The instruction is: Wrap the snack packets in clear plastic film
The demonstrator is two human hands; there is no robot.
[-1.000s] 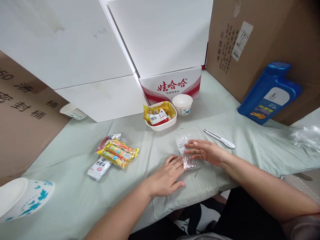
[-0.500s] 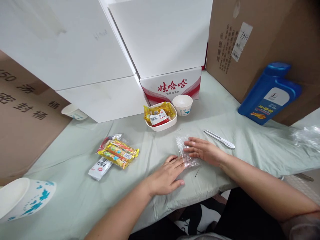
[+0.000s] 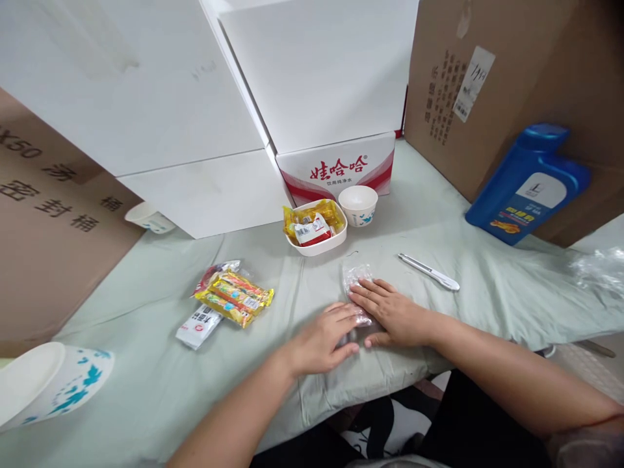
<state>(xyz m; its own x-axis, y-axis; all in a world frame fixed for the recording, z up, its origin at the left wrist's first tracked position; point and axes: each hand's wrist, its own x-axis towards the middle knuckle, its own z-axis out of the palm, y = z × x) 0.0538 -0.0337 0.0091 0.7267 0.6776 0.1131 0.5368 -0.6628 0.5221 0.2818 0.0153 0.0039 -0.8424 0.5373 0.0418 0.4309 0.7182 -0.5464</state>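
A small clear plastic bag (image 3: pixel 353 276) lies flat on the pale green cloth (image 3: pixel 146 377) near the table's front edge. My right hand (image 3: pixel 390 313) lies flat on top of it, fingers stretched out and pointing left. My left hand (image 3: pixel 322 341) rests palm down just beside it, its fingertips touching the bag's near end. Only the far end of the bag shows beyond my fingers.
A white utility knife (image 3: pixel 429 272) lies right of my hands. Behind are a white dish of packets (image 3: pixel 316 229) and a paper cup (image 3: pixel 359 205). Snack packets (image 3: pixel 231 296) lie left. A blue jug (image 3: pixel 526 185) leans at right. Cardboard and white boxes wall the back.
My right hand has slid down and left over the plastic bag, covering more of it. My left hand has stayed nearly in place. The view shifted slightly.
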